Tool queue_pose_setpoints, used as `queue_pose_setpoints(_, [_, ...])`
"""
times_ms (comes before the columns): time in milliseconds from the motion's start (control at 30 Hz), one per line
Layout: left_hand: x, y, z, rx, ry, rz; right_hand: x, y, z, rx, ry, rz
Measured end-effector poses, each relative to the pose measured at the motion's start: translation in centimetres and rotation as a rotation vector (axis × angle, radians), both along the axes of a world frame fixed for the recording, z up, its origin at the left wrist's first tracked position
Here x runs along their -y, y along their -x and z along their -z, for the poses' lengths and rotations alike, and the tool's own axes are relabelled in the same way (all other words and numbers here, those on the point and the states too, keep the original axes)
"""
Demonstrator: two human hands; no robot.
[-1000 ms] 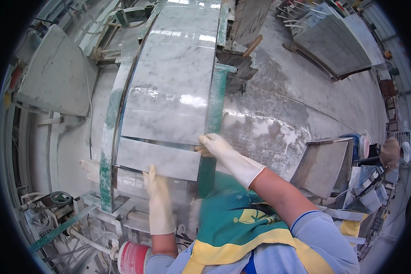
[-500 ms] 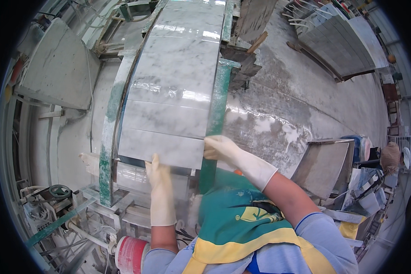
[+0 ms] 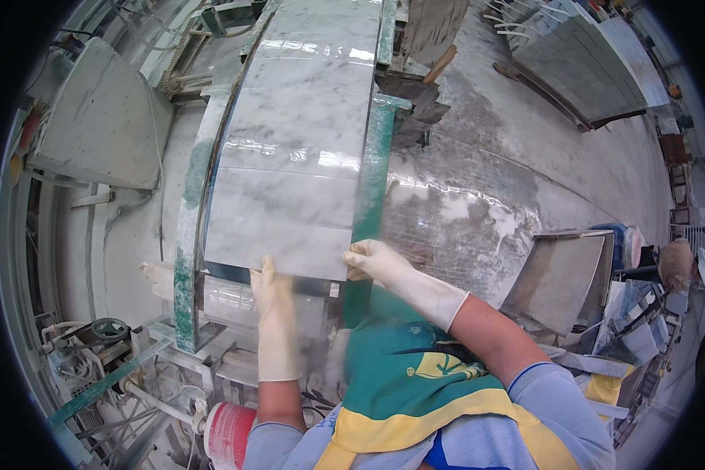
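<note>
White marble tiles with grey veining lie in a row along a conveyor. Both my hands, in cream rubber gloves, are at the nearest marble tile (image 3: 282, 244). My left hand (image 3: 271, 291) grips its near edge with the thumb on top; the fingers underneath are hidden. My right hand (image 3: 372, 260) is closed on the tile's right edge near the front corner, its fingertips partly out of sight. Behind this tile, another marble tile (image 3: 282, 193) lies close against it with a faint seam between.
Green, dust-covered rails (image 3: 377, 168) flank the conveyor. A pale stone slab (image 3: 102, 117) leans at the left. A red bucket (image 3: 231, 433) stands by my left elbow. Stacked slabs (image 3: 583, 66) are at the far right, and a tilted board (image 3: 552, 282) stands nearer on the wet floor (image 3: 478, 168).
My right hand has slid a little toward me along the tile's right edge. The dark seam behind the near tile has become fainter. My left hand has hardly moved.
</note>
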State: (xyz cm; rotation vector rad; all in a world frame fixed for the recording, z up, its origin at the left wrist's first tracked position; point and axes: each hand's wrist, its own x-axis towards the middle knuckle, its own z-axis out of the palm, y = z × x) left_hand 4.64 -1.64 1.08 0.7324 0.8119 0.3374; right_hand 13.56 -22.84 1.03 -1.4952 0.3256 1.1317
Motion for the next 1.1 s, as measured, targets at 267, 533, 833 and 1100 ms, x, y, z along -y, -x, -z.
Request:
queue_pose_setpoints(267, [-0.4, -0.3, -0.7, -0.035, 0.036, 0.035, -0.4, -0.4, -1.3, 0.038, 0.073, -0.053])
queue_pose_setpoints(533, [-0.6, -0.4, -1.0, -0.102, -0.085, 0.092, -0.6, -0.7, -3.2, 0.089, 0.191, -0.104])
queue_pose_setpoints(833, [-2.9, 1.4, -1.5, -0.528, -0.398, 0.457, -0.7, -0.4, -1.0, 0.143, 0.227, -0.074])
queue_pose_setpoints(1100, [1.0, 1.2, -0.2, -0.413, -0.191, 0.441, -0.9, 0.1, -0.5, 0.194, 0.254, -0.05])
